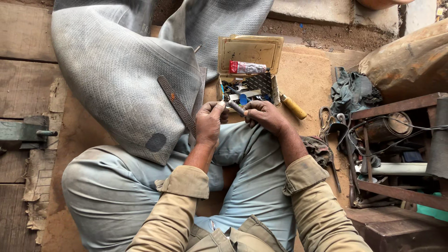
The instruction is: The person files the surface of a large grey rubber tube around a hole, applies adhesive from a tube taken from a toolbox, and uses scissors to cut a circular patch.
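Note:
My left hand [210, 122] and my right hand [264, 115] meet over my knees, both pinching a small dark metal rod-like tool [236, 108] between the fingertips. Just beyond them lies an open tan toolbox [249, 49] with a red and white tube [247, 67] across it and several small tools inside. A large grey rubber inner tube [116, 74] drapes over my left leg, with a long dark rasp file [176, 103] lying on it and a dark patch spot [156, 142] near its lower edge.
A wooden-handled tool [293, 107] lies right of the box. Scissors [324, 116], a dark rag [352, 91], and a rusty metal frame [396, 112] with wires and tools crowd the right. Wooden planks [23, 84] and a metal fitting [25, 130] are at left.

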